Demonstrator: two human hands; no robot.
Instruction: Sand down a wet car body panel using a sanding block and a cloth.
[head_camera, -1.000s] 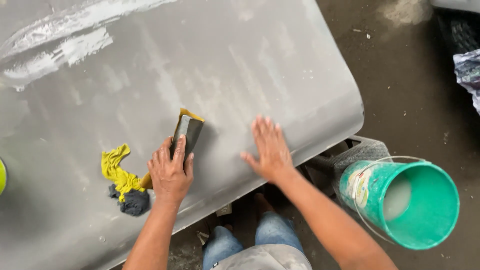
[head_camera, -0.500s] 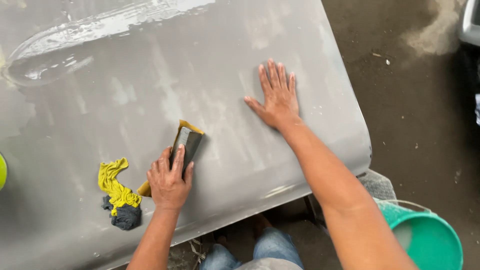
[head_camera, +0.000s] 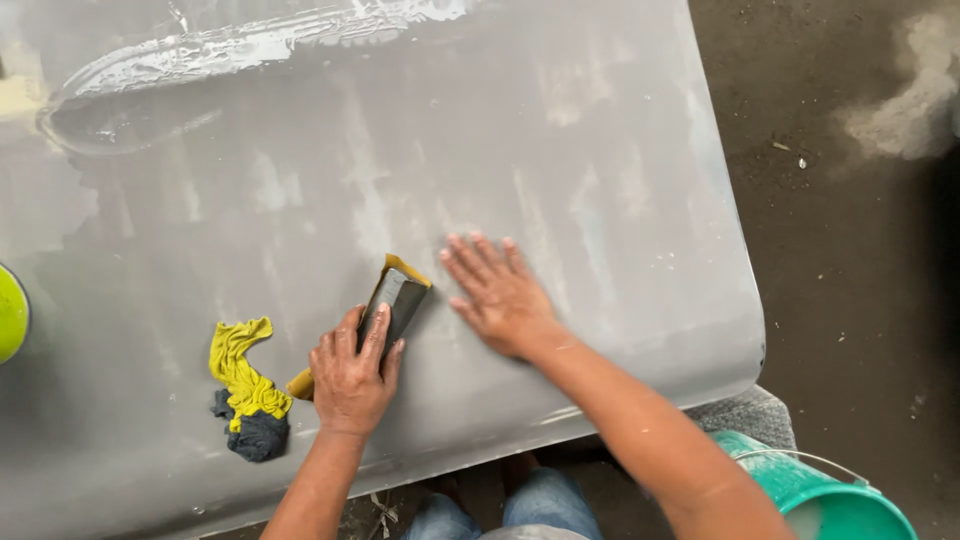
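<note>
Sanding block (head_camera: 392, 303) under my left hand (head_camera: 352, 378), fingers curled over its grey face, lies flat on the grey primed panel (head_camera: 600, 150). My right hand (head_camera: 500, 295) rests just beside it, fingers spread, palm on the surface. Best, I judge, to keep the block level with even pressure, feeling for high spots bare-handed. A yellow rag (head_camera: 243, 380) lies near my left wrist.

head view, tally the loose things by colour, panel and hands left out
yellow and grey: 2, sanding block under the left hand, rag
green: 2, bucket, round thing at left edge
total: 4
</note>
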